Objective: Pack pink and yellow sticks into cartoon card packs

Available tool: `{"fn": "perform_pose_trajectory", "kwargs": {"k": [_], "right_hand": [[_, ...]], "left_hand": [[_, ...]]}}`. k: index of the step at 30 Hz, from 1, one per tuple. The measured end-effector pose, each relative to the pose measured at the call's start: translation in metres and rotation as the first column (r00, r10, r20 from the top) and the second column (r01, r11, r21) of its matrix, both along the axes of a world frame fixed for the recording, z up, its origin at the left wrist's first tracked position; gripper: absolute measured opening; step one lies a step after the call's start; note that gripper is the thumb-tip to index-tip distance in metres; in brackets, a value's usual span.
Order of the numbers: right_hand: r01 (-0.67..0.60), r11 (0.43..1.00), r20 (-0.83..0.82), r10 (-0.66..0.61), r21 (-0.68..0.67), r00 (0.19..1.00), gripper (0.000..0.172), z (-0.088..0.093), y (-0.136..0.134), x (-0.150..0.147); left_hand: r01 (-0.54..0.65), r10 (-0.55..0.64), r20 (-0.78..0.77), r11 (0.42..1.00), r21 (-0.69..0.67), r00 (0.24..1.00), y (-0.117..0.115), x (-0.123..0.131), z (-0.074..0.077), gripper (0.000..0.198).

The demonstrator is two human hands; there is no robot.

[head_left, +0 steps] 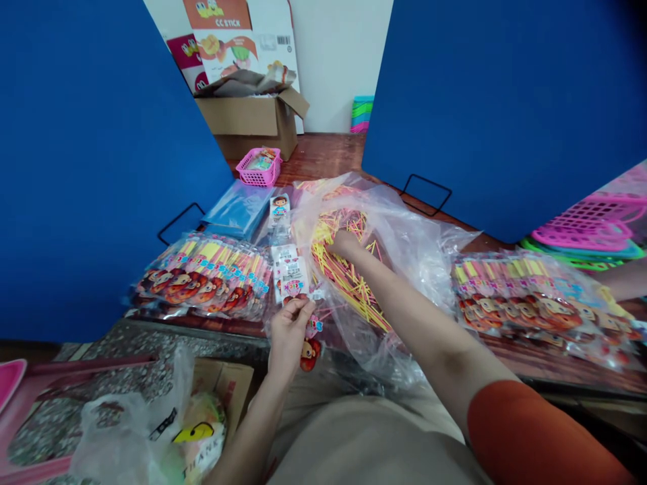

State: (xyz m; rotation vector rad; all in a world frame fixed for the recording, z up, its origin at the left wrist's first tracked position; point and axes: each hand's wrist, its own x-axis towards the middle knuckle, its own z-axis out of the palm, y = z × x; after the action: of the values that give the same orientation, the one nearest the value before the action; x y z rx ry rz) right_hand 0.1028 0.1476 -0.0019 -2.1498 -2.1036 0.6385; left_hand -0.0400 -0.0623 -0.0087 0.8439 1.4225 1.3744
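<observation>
My left hand is closed, thumb and fingers pinching a small see-through packet printed with a red-haired cartoon figure. Just beyond it lies a stack of white printed cards or packets. My right hand reaches into a large see-through plastic bag, among thin yellow and pink sticks; its fingers are hidden there. To the left of my left hand is a spread pile of filled stick packets. A similar row of filled packets lies right of the bag.
Blue panels with black wire feet flank the table. Behind are a pink basket, a blue plastic sheet and an open cardboard box. Pink and green baskets and another person's arm are at right; carrier bags sit below left.
</observation>
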Motion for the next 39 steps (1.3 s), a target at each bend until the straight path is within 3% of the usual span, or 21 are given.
{"fn": "perform_pose_trajectory", "kwargs": {"k": [6, 12, 17, 22, 26, 32, 35, 39], "right_hand": [[-0.024, 1.0, -0.044, 0.024, 0.002, 0.999, 0.033, -0.006, 0.005, -0.006], [-0.052, 0.999, -0.233, 0.048, -0.011, 0.971, 0.006, -0.004, -0.01, 0.023], [-0.049, 0.997, -0.397, 0.071, 0.064, 0.915, 0.02, -0.001, -0.04, 0.053], [-0.026, 0.98, -0.464, 0.118, 0.2, 0.878, 0.034, -0.007, -0.08, 0.056], [0.035, 0.958, -0.512, 0.121, 0.283, 0.85, 0.034, -0.019, -0.1, 0.054], [0.112, 0.938, -0.591, 0.111, 0.328, 0.799, 0.028, -0.025, -0.107, 0.062], [0.146, 0.934, -0.691, 0.131, 0.327, 0.711, 0.033, -0.023, -0.112, 0.063], [0.211, 0.96, -0.855, 0.05, 0.184, 0.516, 0.041, -0.02, -0.118, 0.065]], "left_hand": [[0.02, -0.019, 0.034, 1.0, -0.016, 0.999, 0.003, 0.008, 0.001, 0.033], [0.026, -0.026, 0.026, 1.0, -0.004, 0.999, 0.0, 0.007, 0.002, 0.034], [0.014, -0.013, 0.033, 1.0, -0.025, 0.999, -0.001, 0.003, 0.008, 0.032], [0.007, -0.007, -0.003, 1.0, -0.012, 1.0, 0.001, 0.009, 0.009, 0.03], [0.013, -0.013, 0.003, 1.0, -0.016, 1.0, 0.002, 0.015, 0.014, 0.03], [0.039, -0.038, 0.012, 0.999, -0.026, 0.999, 0.003, 0.019, 0.02, 0.029], [0.047, -0.046, 0.014, 0.999, -0.023, 0.999, 0.003, 0.021, 0.019, 0.028], [0.063, -0.063, 0.029, 0.998, -0.022, 0.998, 0.004, 0.026, 0.019, 0.03]]}}
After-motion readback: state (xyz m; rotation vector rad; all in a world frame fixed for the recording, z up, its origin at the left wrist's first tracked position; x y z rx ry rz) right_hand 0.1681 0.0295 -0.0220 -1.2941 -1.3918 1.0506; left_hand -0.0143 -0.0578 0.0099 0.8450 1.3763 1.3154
